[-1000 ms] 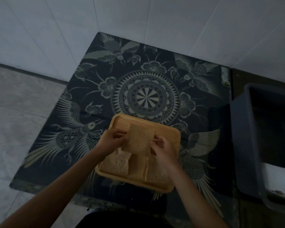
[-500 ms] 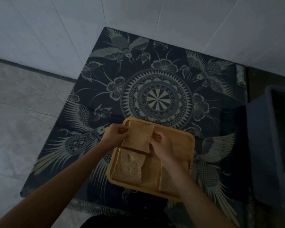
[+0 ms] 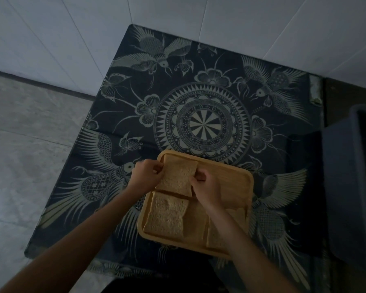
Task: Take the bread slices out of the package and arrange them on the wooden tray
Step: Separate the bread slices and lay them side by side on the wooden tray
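Hands both pinch one bread slice (image 3: 179,177): left hand (image 3: 146,174) on its left edge, right hand (image 3: 205,183) on its right edge, over the far-left corner of the wooden tray (image 3: 239,178) on the bench (image 3: 199,92). Second slice (image 3: 167,216) lies flat near-left; third slice (image 3: 239,214) near-right, mostly under the right forearm.

Three bread slices show: a far slice (image 3: 179,176), a near-left slice (image 3: 167,217) and a near-right slice (image 3: 217,235), partly hidden. One tray (image 3: 230,178) on one bench (image 3: 199,81). Two hands and one dark bin (image 3: 342,187).
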